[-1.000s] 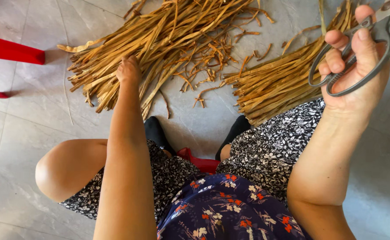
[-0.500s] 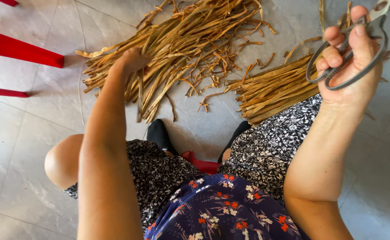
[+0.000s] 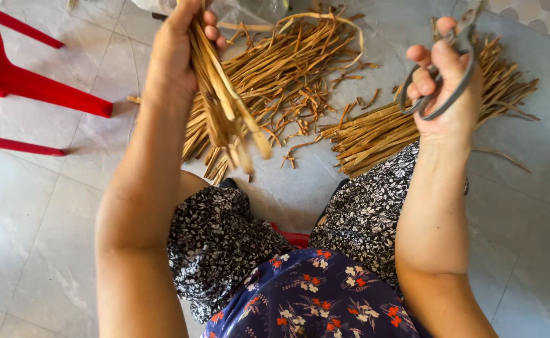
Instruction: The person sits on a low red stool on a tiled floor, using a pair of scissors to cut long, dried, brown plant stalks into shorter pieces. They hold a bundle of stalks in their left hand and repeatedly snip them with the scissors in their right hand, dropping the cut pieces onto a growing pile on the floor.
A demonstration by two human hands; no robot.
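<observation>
Raised strip bundle (image 3: 222, 106) within left fingers (image 3: 211, 31)

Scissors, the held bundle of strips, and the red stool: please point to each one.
scissors (image 3: 445, 94), head view, on the dark handle loop.
bundle (image 3: 225, 106), head view, on the strips below the left hand.
stool (image 3: 49, 97), head view, on a red leg.

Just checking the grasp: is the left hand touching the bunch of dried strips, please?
Touching. The head view shows the left hand closed around the bunch of dried strips, lifted above the floor.

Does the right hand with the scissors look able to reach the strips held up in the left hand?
Probably yes: the right hand and scissors are raised beside the strips, nothing between.
</observation>
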